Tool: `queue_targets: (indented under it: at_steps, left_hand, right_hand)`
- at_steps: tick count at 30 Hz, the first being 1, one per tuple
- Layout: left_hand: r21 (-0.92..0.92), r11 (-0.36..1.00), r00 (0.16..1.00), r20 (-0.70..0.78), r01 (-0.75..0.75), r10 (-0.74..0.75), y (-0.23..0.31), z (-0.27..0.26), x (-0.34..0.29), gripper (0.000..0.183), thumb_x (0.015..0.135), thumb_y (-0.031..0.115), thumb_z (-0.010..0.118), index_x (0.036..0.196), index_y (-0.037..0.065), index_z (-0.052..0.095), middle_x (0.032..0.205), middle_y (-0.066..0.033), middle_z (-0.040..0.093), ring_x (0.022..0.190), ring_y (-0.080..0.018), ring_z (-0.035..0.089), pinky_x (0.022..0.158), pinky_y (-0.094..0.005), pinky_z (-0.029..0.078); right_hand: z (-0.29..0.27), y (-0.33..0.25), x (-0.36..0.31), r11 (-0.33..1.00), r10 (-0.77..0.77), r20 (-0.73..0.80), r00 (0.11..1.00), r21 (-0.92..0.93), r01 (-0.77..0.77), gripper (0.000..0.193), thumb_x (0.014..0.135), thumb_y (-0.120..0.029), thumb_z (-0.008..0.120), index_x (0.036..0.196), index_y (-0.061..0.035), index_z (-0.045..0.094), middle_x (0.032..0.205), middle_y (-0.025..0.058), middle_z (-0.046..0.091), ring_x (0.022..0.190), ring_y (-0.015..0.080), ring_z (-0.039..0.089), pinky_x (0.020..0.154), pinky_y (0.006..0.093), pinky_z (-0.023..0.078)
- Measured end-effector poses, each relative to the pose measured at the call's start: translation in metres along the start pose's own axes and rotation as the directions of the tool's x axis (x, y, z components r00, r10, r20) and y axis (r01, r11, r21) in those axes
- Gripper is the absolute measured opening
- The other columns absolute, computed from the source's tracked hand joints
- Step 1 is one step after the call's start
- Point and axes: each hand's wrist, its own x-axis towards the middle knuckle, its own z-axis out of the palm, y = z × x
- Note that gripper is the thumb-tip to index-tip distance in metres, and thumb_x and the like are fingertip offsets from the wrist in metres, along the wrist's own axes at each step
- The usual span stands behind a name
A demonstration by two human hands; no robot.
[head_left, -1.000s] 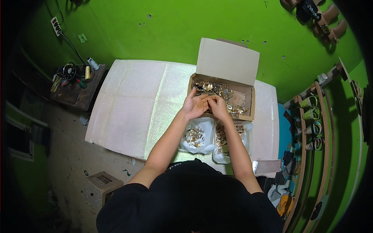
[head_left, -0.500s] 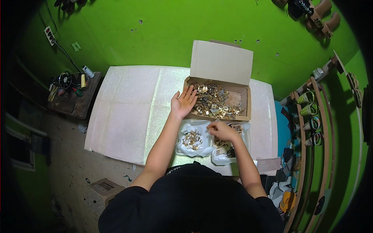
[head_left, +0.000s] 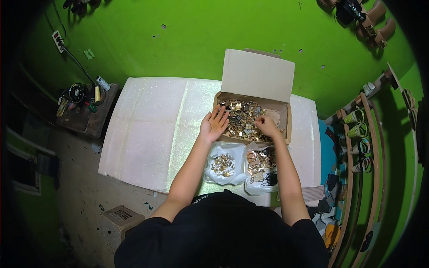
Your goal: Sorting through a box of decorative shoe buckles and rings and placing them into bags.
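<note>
An open cardboard box [head_left: 259, 76] with its lid tipped back holds a heap of small metal buckles and fittings [head_left: 243, 117]. My left hand [head_left: 214, 127] rests at the box's left front corner, palm up, fingers spread, nothing seen in it. Over the heap, on the box's right side, my right hand [head_left: 267, 127] has its fingertips pinched together; whatever they hold is too small to make out. In front of the box stand two white plastic-lined tubs: the left tub [head_left: 209, 173] has shiny metal pieces, the right tub [head_left: 255, 190] has gold and dark pieces.
A pale sheet [head_left: 143, 120] covers the table. On the left, a sewing machine [head_left: 77, 93] and thread spools stand on a small wooden table. Sandals hang on a wooden rack [head_left: 353, 178] at right, above scraps. A carton [head_left: 121, 219] sits on the floor.
My right hand has moved up from between the two tubs to over the heap in the box. My left hand stays open by the box corner. The view has shifted slightly.
</note>
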Motion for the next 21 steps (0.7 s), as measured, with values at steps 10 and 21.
queue_targets:
  at_steps: [10, 21]
  left_hand:
    - [0.048, 0.999, 0.997, 0.075, 0.016, -0.019, 0.005, -0.004, 0.001, 0.046, 0.088, 0.042, 0.02, 0.119, 0.015, 0.041, 0.125, -0.0052, 0.04, 0.115, -0.0219, 0.035, 0.092, -0.0371, 0.029]
    - [-0.206, 0.979, 0.984, 0.171, -0.011, 0.047, 0.003, -0.002, -0.007, 0.055, 0.082, 0.051, 0.028, 0.116, 0.01, 0.042, 0.123, -0.0107, 0.041, 0.115, -0.027, 0.036, 0.093, -0.0424, 0.029]
  right_hand:
    - [0.036, -0.04, -0.004, 0.825, 0.244, -0.004, 0.97, -0.525, -0.21, 0.072, 0.057, -0.04, 0.07, 0.11, 0.0031, 0.046, 0.111, 0.0245, 0.045, 0.103, 0.035, 0.045, 0.086, 0.0377, 0.039]
    - [0.065, -0.068, 0.02, 0.836, -0.161, -0.007, 0.987, -0.532, 0.133, 0.034, 0.065, -0.028, 0.065, 0.089, -0.0048, 0.06, 0.096, 0.0125, 0.05, 0.095, 0.0279, 0.048, 0.079, 0.0414, 0.04]
